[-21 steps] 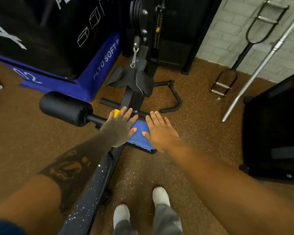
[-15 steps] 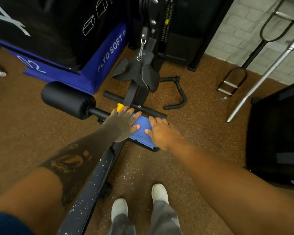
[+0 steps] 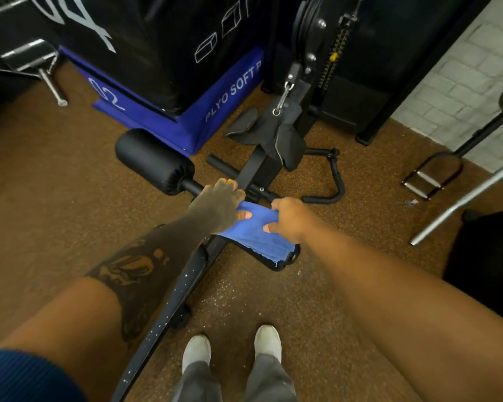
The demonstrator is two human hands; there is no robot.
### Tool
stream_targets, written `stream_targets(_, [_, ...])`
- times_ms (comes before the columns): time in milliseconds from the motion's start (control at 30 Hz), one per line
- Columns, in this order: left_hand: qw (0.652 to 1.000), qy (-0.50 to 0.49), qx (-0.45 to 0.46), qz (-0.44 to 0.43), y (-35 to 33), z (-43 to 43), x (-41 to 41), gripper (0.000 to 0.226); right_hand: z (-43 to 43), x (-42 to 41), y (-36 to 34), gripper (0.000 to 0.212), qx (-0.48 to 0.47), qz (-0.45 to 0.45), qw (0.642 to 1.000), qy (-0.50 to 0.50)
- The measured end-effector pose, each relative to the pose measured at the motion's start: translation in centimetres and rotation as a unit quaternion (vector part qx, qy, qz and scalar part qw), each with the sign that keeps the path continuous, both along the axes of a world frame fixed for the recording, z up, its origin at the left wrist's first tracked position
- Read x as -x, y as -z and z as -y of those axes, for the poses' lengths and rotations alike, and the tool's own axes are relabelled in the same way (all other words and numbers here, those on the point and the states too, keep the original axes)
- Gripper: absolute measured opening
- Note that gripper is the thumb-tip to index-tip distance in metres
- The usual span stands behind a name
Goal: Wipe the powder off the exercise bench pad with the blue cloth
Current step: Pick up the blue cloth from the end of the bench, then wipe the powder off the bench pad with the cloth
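The blue cloth lies draped over the far end of the black bench pad, which runs from the bottom left toward the centre and is speckled with white powder. My left hand grips the cloth's left edge, fingers curled over it. My right hand pinches the cloth's right side, thumb on top. The cloth is bunched between both hands and hangs over a small black pad end at the right.
A black foam roller sticks out left of the bench. A blue and black plyo box stands behind it, a cable machine at the back. Metal bar handles and a long bar lie right. My shoes stand below.
Both hands went from lying flat on the cloth to closing on it. The cloth is now bunched up between them.
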State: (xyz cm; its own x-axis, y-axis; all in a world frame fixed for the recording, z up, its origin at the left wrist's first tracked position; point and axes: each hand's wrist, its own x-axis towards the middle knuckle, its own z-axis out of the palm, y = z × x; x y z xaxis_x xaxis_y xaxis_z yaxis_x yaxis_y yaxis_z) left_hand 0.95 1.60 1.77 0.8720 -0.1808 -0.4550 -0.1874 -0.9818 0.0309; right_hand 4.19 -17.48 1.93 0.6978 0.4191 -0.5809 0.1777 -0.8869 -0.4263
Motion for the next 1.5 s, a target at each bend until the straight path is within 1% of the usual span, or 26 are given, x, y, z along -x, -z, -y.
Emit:
stream_targets(67, [0.998, -0.054, 0.036, -0.010, -0.4, -0.6, 0.6, 0.047, -0.7, -0.4, -0.7, 0.030, -0.017, 0.003, 1.000, -0.011])
stream_targets(167, [0.979, -0.172, 0.108, -0.029, -1.1, -1.6, 2.4, 0.041, -2.1, -0.7, -2.2, 0.027, -0.022, 0.022, 0.999, -0.034])
stream_targets(267, [0.955, -0.247, 0.160, -0.019, -1.7, -2.6, 4.7, 0.028, -3.8, -1.2, -3.6, 0.022, -0.022, 0.035, 0.997, -0.067])
stream_targets(333, [0.938, -0.289, 0.192, -0.010, -1.9, -3.2, 6.2, 0.024, -5.2, -1.3, -4.4, 0.017, -0.022, 0.041, 0.995, -0.093])
stream_targets(433, [0.900, -0.359, 0.245, 0.012, -1.4, -4.0, 8.5, 0.023, -7.6, -1.1, -5.0, 0.007, -0.031, 0.045, 0.991, -0.119])
stream_targets(467, [0.886, -0.383, 0.263, 0.019, -1.1, -4.2, 9.4, 0.022, -8.4, -1.0, -5.2, 0.007, -0.036, 0.045, 0.991, -0.125])
stream_targets(567, [0.843, -0.450, 0.294, 0.017, 0.3, -4.5, 12.3, 0.022, -10.7, -0.2, -5.4, 0.016, -0.054, 0.035, 0.988, -0.141])
stream_targets(667, [0.803, -0.512, 0.303, 0.027, 2.2, -4.5, 15.0, 0.004, -13.4, 0.6, -4.5, 0.015, -0.087, 0.041, 0.982, -0.161])
stream_targets(767, [0.755, -0.573, 0.315, 0.045, 4.9, -4.0, 16.9, 0.021, -16.7, 2.1, -2.5, 0.018, -0.084, 0.059, 0.975, -0.198])
stream_targets(867, [0.718, -0.618, 0.319, 0.025, 7.8, -3.4, 18.0, 0.037, -19.7, 3.5, 0.4, 0.023, -0.070, 0.068, 0.965, -0.244])
stream_targets(1000, [0.684, -0.652, 0.328, 0.016, 11.8, -2.7, 18.7, 0.042, -22.9, 5.2, 4.8, 0.039, -0.038, 0.066, 0.950, -0.303])
stream_targets(1100, [0.655, -0.685, 0.317, 0.029, 13.9, -1.8, 18.8, 0.040, -25.2, 6.4, 7.6, 0.051, -0.009, 0.068, 0.938, -0.339])
stream_targets(1133, [0.659, -0.688, 0.300, 0.038, 14.4, -1.5, 18.9, 0.037, -25.7, 6.8, 8.5, 0.052, -0.008, 0.065, 0.935, -0.349])
stream_targets(1167, [0.678, -0.683, 0.267, 0.050, 14.7, -1.2, 19.1, 0.032, -26.1, 7.2, 9.2, 0.051, -0.012, 0.068, 0.931, -0.359])
stream_targets(1200, [0.706, -0.671, 0.220, 0.058, 14.9, -1.0, 19.4, 0.030, -26.5, 7.5, 9.9, 0.049, -0.017, 0.073, 0.927, -0.368])
stream_targets(1267, [0.765, -0.628, 0.120, 0.076, 15.3, -0.9, 20.4, 0.032, -26.8, 8.3, 11.4, 0.045, -0.030, 0.094, 0.918, -0.385])
stream_targets(1333, [0.801, -0.584, 0.049, 0.120, 15.8, -1.3, 21.8, 0.038, -26.6, 9.0, 13.0, 0.043, -0.051, 0.149, 0.902, -0.402])
stream_targets(1367, [0.812, -0.563, 0.027, 0.148, 16.3, -1.5, 22.6, 0.043, -26.2, 9.3, 13.9, 0.044, -0.068, 0.202, 0.888, -0.408])
stream_targets(1400, [0.821, -0.547, 0.014, 0.161, 17.0, -1.7, 23.3, 0.050, -25.7, 9.6, 15.0, 0.046, -0.077, 0.252, 0.875, -0.407])
stream_targets(1433, [0.829, -0.535, 0.004, 0.162, 17.6, -1.9, 24.1, 0.059, -25.0, 10.0, 15.8, 0.050, -0.081, 0.284, 0.869, -0.397])
stream_targets(1500, [0.849, -0.512, -0.006, 0.129, 18.5, -2.6, 25.5, 0.084, -22.9, 11.0, 17.0, 0.057, -0.089, 0.294, 0.870, -0.385])
